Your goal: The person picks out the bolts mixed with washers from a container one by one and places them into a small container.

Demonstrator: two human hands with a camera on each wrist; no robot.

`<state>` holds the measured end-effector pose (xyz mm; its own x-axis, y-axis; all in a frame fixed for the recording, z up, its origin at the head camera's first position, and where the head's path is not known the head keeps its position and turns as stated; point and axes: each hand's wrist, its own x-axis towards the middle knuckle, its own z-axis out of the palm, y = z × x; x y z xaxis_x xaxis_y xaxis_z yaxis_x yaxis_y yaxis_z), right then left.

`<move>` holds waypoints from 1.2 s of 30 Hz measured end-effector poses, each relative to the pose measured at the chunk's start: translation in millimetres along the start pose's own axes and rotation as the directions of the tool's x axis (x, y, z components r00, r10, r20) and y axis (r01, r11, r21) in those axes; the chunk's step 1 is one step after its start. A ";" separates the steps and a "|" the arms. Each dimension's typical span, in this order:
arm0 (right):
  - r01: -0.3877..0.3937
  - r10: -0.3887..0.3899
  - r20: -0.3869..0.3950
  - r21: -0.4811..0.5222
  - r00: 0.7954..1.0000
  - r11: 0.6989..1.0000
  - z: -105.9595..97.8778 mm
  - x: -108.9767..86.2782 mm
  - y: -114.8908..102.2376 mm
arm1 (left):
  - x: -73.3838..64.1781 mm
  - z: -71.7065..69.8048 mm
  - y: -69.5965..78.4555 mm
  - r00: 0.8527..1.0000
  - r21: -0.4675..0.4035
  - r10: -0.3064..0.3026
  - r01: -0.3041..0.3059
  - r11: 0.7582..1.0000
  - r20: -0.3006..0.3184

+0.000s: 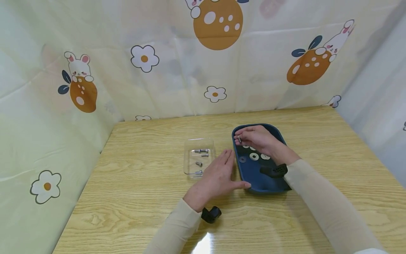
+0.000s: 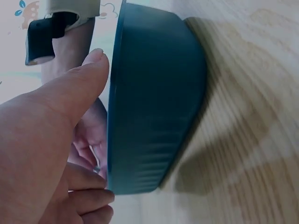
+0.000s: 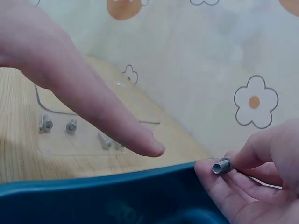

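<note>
Over the far left part of a dark blue tray (image 1: 258,181), my right hand (image 1: 258,138) pinches a small metal bolt (image 3: 223,166) between thumb and fingers. Several flat washers (image 1: 253,156) lie on the tray floor below that hand. My left hand (image 1: 219,176) rests along the tray's left side, fingers extended against it, thumb (image 2: 96,58) at the near rim. Left of the tray, a clear plastic box (image 1: 189,155) contains several metal bolts (image 1: 198,164). The left hand partly hides the box's near right corner.
Both hands and the tray are on a wood-grain table (image 1: 142,169). A patterned curtain (image 1: 165,91) with flowers and rabbits stands behind the table and along its sides. Each wrist carries a small black camera (image 1: 211,214).
</note>
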<state>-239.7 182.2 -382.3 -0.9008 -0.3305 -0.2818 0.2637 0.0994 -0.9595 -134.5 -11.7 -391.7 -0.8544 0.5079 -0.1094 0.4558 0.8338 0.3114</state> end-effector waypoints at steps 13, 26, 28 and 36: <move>0.029 -0.030 0.025 0.044 0.999 0.999 14.9 1.8 -12.6 | -10.5 -14.8 -24.9 0.997 -0.030 -0.054 0.052 0.998 -0.053; 0.023 -0.025 0.082 0.021 0.996 1.000 43.2 11.2 -14.8 | -22.9 -23.7 -49.2 0.989 -0.080 -0.108 0.100 0.992 -0.102; 0.020 -0.021 0.097 0.012 0.995 1.000 47.8 12.5 -14.5 | -23.9 -24.9 -51.6 0.988 -0.078 -0.108 0.100 0.992 -0.108; 0.020 -0.021 0.136 0.005 0.991 1.000 64.1 15.6 -13.9 | -30.1 -26.7 -62.7 0.985 -0.099 -0.137 0.127 0.987 -0.103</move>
<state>-235.3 115.6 -373.5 -0.8507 -0.4569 -0.2597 0.2471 0.0884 -0.9649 -144.0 -85.1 -382.7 -0.9299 0.3640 -0.0530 0.3169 0.8659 0.3870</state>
